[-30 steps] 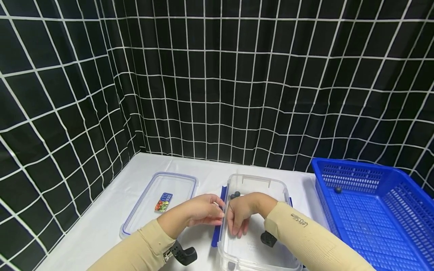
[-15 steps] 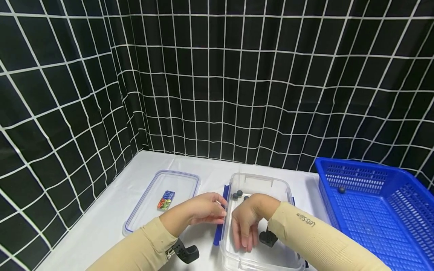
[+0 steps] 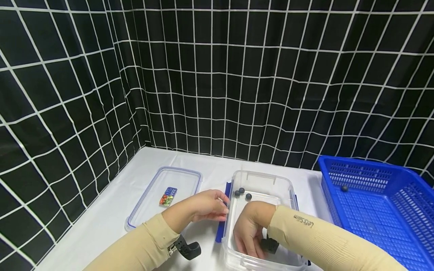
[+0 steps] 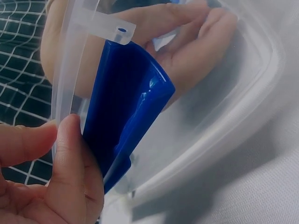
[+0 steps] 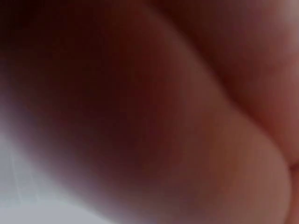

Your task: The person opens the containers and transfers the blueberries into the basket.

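Observation:
A clear plastic food container with blue side latches stands on the table in the head view. Three small dark round balls lie at its far left end. My left hand holds the container's left rim between thumb and fingers, beside the hanging blue latch. My right hand is down inside the container, fingers pointing at the floor of its near half. Whatever its fingertips touch is hidden, and the right wrist view shows only blurred skin of that hand.
The container's clear lid, with a blue seal and a coloured label, lies flat on the left. A blue perforated basket stands at the right with one dark ball in it. Black gridded curtains hang behind and to the left.
My right hand has moved from the container's left side toward its near end, uncovering a third ball. My left hand stays at the rim. The head view has shifted slightly.

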Demonstrator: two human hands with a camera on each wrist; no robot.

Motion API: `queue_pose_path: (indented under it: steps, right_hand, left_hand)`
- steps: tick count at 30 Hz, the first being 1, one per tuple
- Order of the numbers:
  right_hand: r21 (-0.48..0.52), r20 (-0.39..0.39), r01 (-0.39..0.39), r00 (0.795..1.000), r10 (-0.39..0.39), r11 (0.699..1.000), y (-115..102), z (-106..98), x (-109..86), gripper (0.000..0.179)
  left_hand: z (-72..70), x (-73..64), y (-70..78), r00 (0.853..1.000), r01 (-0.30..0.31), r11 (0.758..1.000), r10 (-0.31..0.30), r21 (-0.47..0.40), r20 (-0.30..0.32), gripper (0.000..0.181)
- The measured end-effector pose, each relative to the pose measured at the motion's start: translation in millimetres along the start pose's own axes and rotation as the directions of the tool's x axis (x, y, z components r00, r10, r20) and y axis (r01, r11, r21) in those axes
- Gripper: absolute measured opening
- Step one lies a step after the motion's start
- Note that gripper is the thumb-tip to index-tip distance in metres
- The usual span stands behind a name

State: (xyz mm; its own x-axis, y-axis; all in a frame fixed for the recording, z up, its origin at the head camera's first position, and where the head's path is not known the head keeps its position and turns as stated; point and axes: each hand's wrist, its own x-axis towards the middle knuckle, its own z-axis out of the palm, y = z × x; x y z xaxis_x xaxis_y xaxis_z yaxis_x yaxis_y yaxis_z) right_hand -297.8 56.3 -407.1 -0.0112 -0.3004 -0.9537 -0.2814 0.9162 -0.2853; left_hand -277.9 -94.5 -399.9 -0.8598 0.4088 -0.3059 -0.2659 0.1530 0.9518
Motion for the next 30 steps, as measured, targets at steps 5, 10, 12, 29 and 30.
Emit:
queue_pose_path:
  steps: [5,10,12,29,30]
  right_hand:
    - [-0.018,0.019,-0.029,0.999,0.029,0.999,-1,4,-3.1,0.007]
    - [-0.076,-0.063,-0.109,0.993,0.104,0.991,1,-1,-13.3,0.009]
    - [-0.063,-0.095,-0.172,0.982,0.165,0.983,4,-2,-17.3,0.012]
    - [0.004,0.071,-0.316,0.946,0.315,0.949,22,19,-16.6,0.020]
    - [0.005,0.062,-0.308,0.950,0.307,0.951,22,20,-16.7,0.015]
  left_hand:
    - [2.9,-0.9,1.8,1.000,-0.002,1.000,0.002,0.004,0.008,0.025]
    - [3.2,-1.5,1.6,1.000,0.006,1.000,-0.006,0.012,-0.001,0.024]
    - [2.8,-1.2,1.2,1.000,0.007,1.000,-0.007,0.015,-0.007,0.024]
    - [1.8,-1.1,2.3,1.000,0.011,0.999,-0.011,0.032,-0.019,0.025]
    - [1.9,-1.2,2.6,1.000,0.013,0.999,-0.012,0.032,-0.018,0.025]
